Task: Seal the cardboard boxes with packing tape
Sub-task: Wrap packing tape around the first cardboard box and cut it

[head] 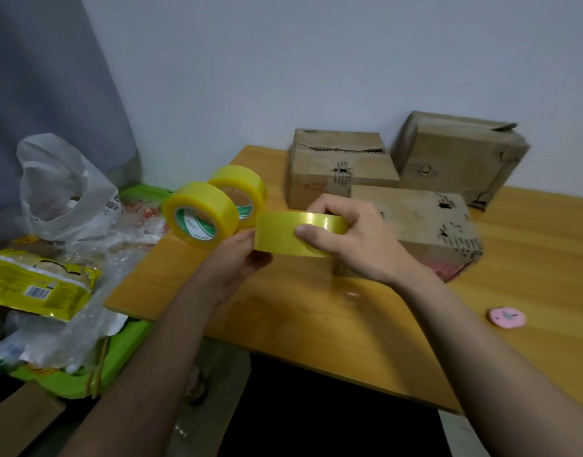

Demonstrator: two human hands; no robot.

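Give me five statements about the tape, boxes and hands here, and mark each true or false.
1. Both hands hold one tape roll. True: the right hand grips it from above, the left hand from below.
2. Two more rolls stand on the table. True.
3. Four boxes sit on the table. False: three.
4. A pink object lies left of the hands. False: it lies to their right.
5. A strip of tape is being pressed onto a box. False: the held roll is above the table, off the boxes.
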